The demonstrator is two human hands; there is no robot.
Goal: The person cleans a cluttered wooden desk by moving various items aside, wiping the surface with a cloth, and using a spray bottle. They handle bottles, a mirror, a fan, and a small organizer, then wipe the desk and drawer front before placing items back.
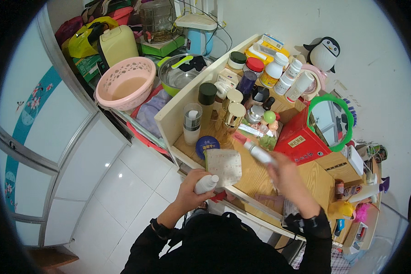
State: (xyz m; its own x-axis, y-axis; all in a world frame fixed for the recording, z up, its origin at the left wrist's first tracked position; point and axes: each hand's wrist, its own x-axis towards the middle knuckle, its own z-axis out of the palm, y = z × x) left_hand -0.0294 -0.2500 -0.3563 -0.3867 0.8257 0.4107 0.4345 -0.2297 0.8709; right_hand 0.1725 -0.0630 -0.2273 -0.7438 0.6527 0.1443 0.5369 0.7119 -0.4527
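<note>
In my left hand point(190, 191) is a small white bottle point(206, 184), near the front edge of the wooden dresser top point(251, 164). A pale patterned cloth point(225, 166) lies just beyond it, close to a round dark blue tin point(207, 145). My right hand point(286, 176), somewhat blurred, grips a white tube-like container point(258, 153) over the dresser top. Past the hands stand a clear-capped bottle point(192, 123), a dark green-capped bottle point(207, 96), gold-capped bottles point(234, 114), a silver-lidded jar point(254, 114) and a small light green ball point(269, 116).
A red box point(299, 137) with a green-framed mirror point(330, 121) stands at the right. White bottles point(274, 70) line the back. Left of the raised side panel point(205, 82) are a pink basin point(126, 84) and a metal bowl point(179, 77). A spray bottle point(364, 192) stands far right.
</note>
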